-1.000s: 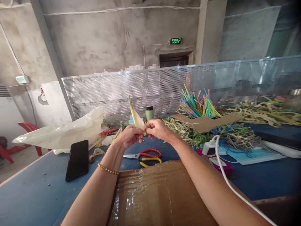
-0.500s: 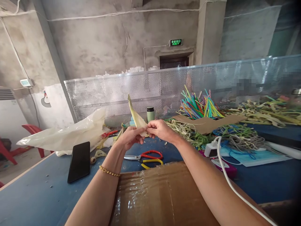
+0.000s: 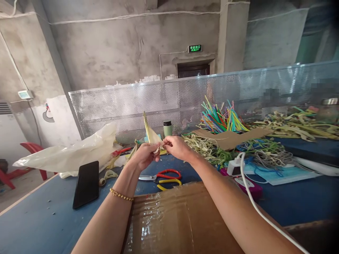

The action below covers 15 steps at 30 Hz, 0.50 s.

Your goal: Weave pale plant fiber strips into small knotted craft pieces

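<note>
A pale yellow-green, leaf-like piece [image 3: 150,134] tapers upward to a thin tip. Its lower end is pinched in my left hand [image 3: 145,155], thumb on top and fingers curled beneath. My right hand [image 3: 174,146] is closed in a pinch at the piece's lower right edge; the fingertips hide exactly what lies between them. Both hands are raised over the blue table [image 3: 34,218]. Below them lie scissors [image 3: 169,178] with one red and one yellow handle, the blades pointing left. A taped cardboard box [image 3: 169,222] is nearest me, between my forearms.
Left are a phone [image 3: 86,185] and a plastic bag [image 3: 66,151]. A green bottle [image 3: 167,129] stands behind my hands. To the right are loose strips [image 3: 206,151], colourful sticks [image 3: 222,118], cardboard [image 3: 233,139], a blue mask [image 3: 286,174] and a white cable [image 3: 251,194]. A perforated metal screen [image 3: 127,106] runs behind.
My right fingertips have drawn slightly to the right, away from the left hand's grip. The leaf-like piece now stands a little more upright. The whole view has shifted slightly.
</note>
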Motion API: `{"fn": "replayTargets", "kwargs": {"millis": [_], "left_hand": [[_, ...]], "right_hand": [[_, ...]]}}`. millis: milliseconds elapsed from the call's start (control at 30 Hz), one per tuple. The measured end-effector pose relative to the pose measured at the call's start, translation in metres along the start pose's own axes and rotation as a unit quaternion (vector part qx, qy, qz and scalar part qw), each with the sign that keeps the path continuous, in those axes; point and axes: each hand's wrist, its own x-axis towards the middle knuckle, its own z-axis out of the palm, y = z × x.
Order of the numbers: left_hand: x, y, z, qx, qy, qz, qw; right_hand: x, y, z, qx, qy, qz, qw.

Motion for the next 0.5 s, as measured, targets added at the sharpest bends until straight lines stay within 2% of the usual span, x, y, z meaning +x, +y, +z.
{"fn": "replayTargets", "kwargs": {"millis": [267,500], "left_hand": [[-0.007,0.006,0.006,0.003,-0.079,-0.074,0.994],[-0.015,0.007,0.014,0.024,-0.217,-0.103,0.97]], "right_hand": [[0.001,0.009,-0.004,0.032,0.029,0.028,0.999],[0.0,0.013,-0.014,-0.029,0.057,0.073,0.995]]}}
